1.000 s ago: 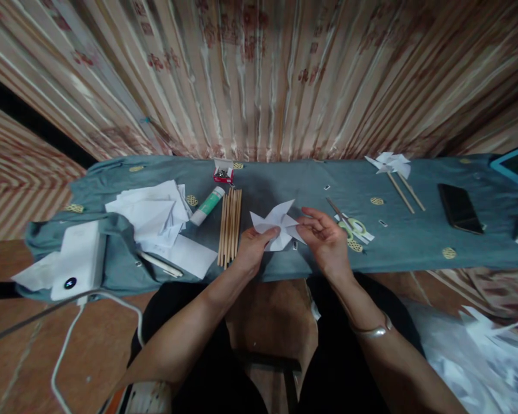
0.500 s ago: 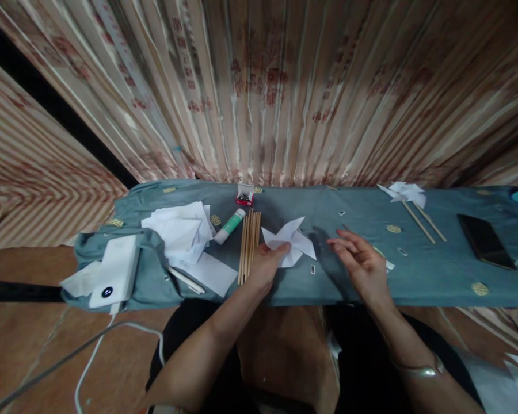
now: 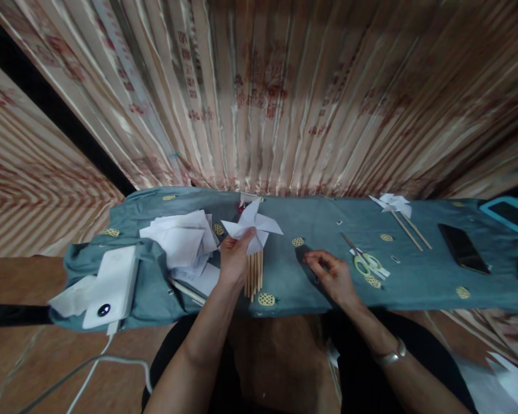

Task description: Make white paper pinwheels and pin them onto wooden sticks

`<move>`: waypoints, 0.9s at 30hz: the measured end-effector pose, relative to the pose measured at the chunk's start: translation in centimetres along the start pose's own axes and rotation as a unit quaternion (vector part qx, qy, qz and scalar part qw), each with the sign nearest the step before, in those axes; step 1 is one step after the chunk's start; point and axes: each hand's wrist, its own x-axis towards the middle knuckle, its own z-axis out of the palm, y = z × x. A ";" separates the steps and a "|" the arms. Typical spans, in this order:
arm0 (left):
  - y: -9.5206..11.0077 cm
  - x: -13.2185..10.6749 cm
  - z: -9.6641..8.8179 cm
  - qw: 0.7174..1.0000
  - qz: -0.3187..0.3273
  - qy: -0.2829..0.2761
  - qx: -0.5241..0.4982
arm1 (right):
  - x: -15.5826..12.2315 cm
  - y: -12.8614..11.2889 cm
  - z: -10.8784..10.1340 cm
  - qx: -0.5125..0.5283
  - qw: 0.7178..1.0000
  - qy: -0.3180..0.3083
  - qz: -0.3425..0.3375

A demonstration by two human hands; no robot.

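My left hand [image 3: 234, 257] grips a white paper pinwheel [image 3: 255, 223] near its middle, the thumb on the front. Its folded blades stick out above a row of wooden sticks [image 3: 254, 273]. To the right, my right hand [image 3: 333, 275] hovers over the cloth with thumb and fingertips pinched together; whatever is between them is too small to make out. Scissors [image 3: 365, 259] with green and white handles lie just right of that hand. Behind the pinwheel, a small red box [image 3: 242, 206] is partly hidden.
On the left are a stack of white paper [image 3: 183, 238], a white pen [image 3: 189, 291] and a white power bank [image 3: 110, 287] with a cable. At the right lie finished pinwheels on sticks [image 3: 395, 204], a black phone [image 3: 464, 247] and a blue-framed device [image 3: 510, 214]. A pleated curtain [image 3: 259, 103] hangs behind.
My left hand has moved left and up with the pinwheel, now over the sticks. My right hand has moved left, its fingers drawn together, uncovering the scissors.
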 end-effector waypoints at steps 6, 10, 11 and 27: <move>3.5 1.6 -1.6 0.998 0.042 0.045 -0.016 | 1.6 -1.3 2.9 -0.010 0.998 -0.036 -0.051; 4.9 2.0 -2.3 0.996 0.061 0.057 -0.016 | 4.4 -3.4 4.5 -0.085 0.986 -0.074 -0.126; 5.1 2.0 -2.4 0.996 0.068 0.056 -0.015 | 5.4 -4.1 5.0 -0.104 0.979 -0.078 -0.155; 6.1 2.3 -2.6 0.993 0.110 0.041 -0.035 | 17.4 -8.4 14.0 -0.343 0.914 -0.108 -0.187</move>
